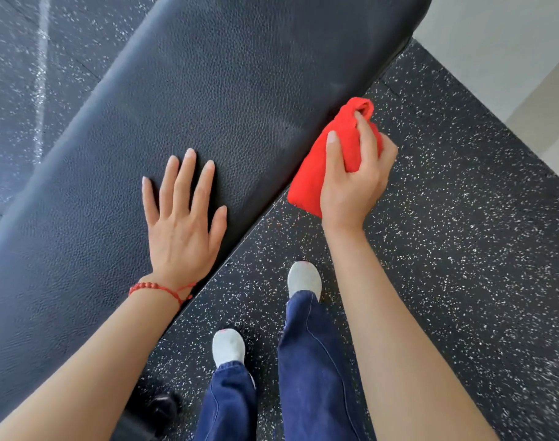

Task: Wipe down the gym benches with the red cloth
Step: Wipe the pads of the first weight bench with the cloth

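A bright red cloth (330, 160), bunched and soft like terry, is pressed against the near side edge of a black padded bench (182, 100). The right hand (354, 179) grips it, fingers curled around the folds. The left hand (182, 214) lies flat with fingers spread on the bench's pebbled, leather-like surface. Below is a black speckled rubber floor (463, 249).

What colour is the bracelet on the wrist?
Red bracelet, seen in the head view.
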Available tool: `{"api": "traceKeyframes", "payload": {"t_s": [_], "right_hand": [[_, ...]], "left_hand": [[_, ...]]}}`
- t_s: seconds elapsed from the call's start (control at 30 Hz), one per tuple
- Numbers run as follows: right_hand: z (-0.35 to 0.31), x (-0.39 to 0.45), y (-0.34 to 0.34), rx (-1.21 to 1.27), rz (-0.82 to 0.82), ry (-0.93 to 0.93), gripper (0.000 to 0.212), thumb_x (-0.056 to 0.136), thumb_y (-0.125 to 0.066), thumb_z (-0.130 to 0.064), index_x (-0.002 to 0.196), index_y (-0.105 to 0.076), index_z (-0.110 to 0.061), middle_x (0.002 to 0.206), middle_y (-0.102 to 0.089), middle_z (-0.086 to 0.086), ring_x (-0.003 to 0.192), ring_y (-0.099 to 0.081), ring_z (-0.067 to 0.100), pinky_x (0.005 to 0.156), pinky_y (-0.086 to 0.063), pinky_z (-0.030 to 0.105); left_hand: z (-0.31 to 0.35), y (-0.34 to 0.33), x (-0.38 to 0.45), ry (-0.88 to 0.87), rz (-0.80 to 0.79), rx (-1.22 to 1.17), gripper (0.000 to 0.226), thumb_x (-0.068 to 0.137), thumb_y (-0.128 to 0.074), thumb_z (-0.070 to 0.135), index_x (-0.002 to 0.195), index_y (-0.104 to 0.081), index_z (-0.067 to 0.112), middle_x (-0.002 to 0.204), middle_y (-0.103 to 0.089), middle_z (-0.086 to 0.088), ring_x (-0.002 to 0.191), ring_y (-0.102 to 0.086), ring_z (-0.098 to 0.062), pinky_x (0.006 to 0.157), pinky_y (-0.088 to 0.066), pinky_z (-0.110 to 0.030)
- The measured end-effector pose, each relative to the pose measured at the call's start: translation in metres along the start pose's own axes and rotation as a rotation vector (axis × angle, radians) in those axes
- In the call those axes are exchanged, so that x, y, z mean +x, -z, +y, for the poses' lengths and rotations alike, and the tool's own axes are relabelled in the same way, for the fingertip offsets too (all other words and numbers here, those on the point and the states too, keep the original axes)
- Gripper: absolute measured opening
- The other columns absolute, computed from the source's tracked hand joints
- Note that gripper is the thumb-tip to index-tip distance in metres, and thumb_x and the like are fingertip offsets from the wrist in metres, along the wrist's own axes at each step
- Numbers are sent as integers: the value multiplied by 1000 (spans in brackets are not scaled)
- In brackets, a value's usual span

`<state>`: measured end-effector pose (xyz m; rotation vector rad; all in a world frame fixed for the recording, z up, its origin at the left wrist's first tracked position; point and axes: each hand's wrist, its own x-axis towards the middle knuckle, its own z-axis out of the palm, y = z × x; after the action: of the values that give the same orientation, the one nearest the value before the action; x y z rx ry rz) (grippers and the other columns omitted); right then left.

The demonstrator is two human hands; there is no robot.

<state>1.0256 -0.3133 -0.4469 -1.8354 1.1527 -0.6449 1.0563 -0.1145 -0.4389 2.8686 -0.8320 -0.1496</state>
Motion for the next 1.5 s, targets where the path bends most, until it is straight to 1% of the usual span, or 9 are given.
{"api": "traceKeyframes", "payload": {"t_s": [0.3,0.5,0.63,0.77,0.87,1.07,1.2,1.33,1.5], "right_hand": [[-6,-105,2,31,-87,-54,34,81,-67,-23,112,-63,-10,108,-48,6,98,-46,4,91,-30,5],[-8,-92,1,63,-25,-57,33,80,-68,-19,112,-63,-10,108,-52,12,98,-51,12,91,-33,7],[-6,-70,-5,81,61,-105,35,81,-65,-25,114,-62,-15,106,-51,8,94,-52,10,84,-32,2],[-1,-96,-10,96,78,-162,36,82,-64,-23,117,-60,-13,108,-53,10,93,-50,6,82,-29,-1],[2,-141,-12,84,18,-196,38,82,-63,-28,118,-60,-16,108,-53,6,99,-53,14,85,-33,5],[-1,-227,-12,99,-53,-261,39,80,-62,-30,117,-60,-17,107,-51,2,100,-54,15,91,-39,18],[-2,-228,-14,99,-20,-234,35,80,-67,-24,113,-63,-15,103,-52,1,95,-52,8,86,-32,2],[2,-217,-15,76,2,-170,34,79,-67,-24,112,-64,-16,101,-53,1,93,-53,7,84,-32,2],[4,-201,-19,89,82,-165,36,80,-66,-27,114,-63,-16,101,-54,-1,95,-54,8,86,-35,6]], "left_hand": [[-7,5,-8,-36,31,-105,53,94,-39,32,141,-36,8,150,-28,-16,138,-17,-31,111,-4,-53],[-28,11,-67,-18,-3,-52,52,93,-40,32,140,-36,11,149,-29,-15,138,-19,-32,110,-7,-56],[-52,12,-103,37,-22,-11,54,93,-37,36,141,-37,12,150,-28,-15,138,-19,-33,110,-6,-56],[-62,10,-116,80,-10,-37,54,93,-36,39,141,-36,14,150,-27,-15,139,-18,-32,110,-7,-57],[-62,7,-115,71,4,-57,54,93,-38,38,142,-35,15,151,-27,-14,139,-17,-31,110,-6,-56],[-72,9,-122,26,22,-146,51,94,-39,33,141,-37,12,151,-27,-14,139,-16,-30,111,-6,-53],[-86,15,-144,53,38,-132,51,94,-39,32,141,-37,12,150,-27,-14,139,-17,-30,111,-8,-54],[-107,18,-176,78,46,-100,50,94,-39,32,140,-38,13,150,-29,-15,139,-19,-31,111,-8,-54],[-136,17,-209,82,39,-62,50,94,-39,33,140,-37,13,149,-29,-15,138,-20,-32,111,-9,-55]]}}
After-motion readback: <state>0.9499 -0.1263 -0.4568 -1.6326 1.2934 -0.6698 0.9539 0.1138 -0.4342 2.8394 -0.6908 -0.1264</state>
